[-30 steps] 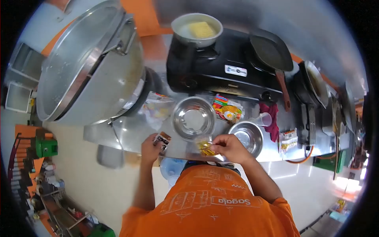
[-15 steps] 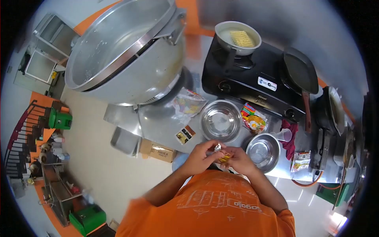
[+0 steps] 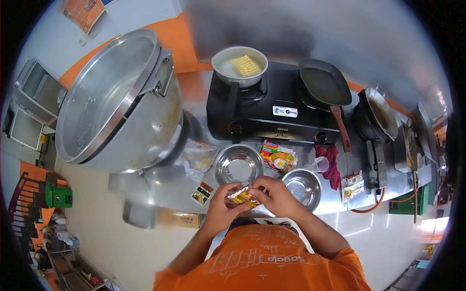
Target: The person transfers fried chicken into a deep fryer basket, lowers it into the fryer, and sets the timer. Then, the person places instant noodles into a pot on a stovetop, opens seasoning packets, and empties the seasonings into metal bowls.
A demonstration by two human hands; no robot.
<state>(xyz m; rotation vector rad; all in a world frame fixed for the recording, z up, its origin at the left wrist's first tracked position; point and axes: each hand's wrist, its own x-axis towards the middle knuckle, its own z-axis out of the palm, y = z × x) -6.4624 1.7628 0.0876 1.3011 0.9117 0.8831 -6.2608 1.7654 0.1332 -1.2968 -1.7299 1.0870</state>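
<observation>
Between my hands, in front of my waist, is a small shiny sachet (image 3: 242,195) with yellow print. My left hand (image 3: 221,205) grips its left side, fingers curled around the edge. On the other side my right hand (image 3: 276,196) pinches it with thumb and fingers. Just beyond the hands sits a steel bowl (image 3: 239,167); a second steel bowl (image 3: 302,190) stands to the right. An instant noodle wrapper (image 3: 279,157) lies behind them. On the stove (image 3: 272,123), a light grey pan (image 3: 224,72) holds a yellow noodle block (image 3: 245,66).
A huge metal pot (image 3: 160,121) fills the left of the counter. A grill pan (image 3: 325,82) with a brown handle rests on the stove's right burner. Nearby are a clear cup (image 3: 319,165), a maroon cloth (image 3: 332,167), a packet (image 3: 352,186) and a crumpled plastic bag (image 3: 196,160).
The view has shifted, so the counter things appear further left. My hands have drawn slightly apart, and more of the sachet shows between them.
</observation>
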